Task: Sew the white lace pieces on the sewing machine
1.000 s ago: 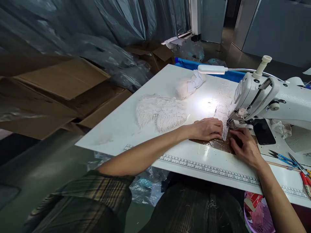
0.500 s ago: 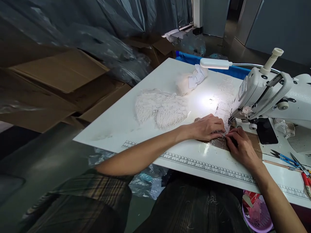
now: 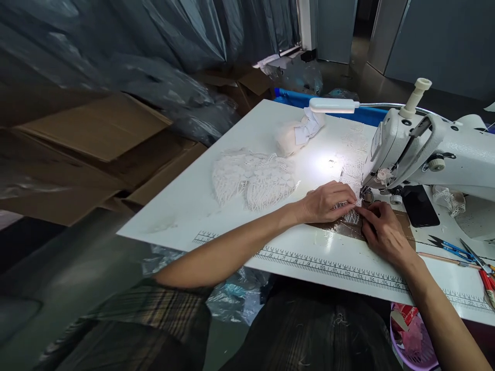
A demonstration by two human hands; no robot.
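Lace strip (image 3: pixel 351 217) lies just beside the head of the sewing machine (image 3: pixel 429 147), apparently being aligned.
Your left hand (image 3: pixel 328 202) and right hand (image 3: pixel 386 232) seem to pinch it; the next move likely calls for guiding it straight.

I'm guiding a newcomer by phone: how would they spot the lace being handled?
Find the white sewing machine at the right of the white table. Beside its needle end, the left hand and right hand meet at a white lace strip over a brown sheet. Unlike the lace pile farther left, it is narrow and in hand.
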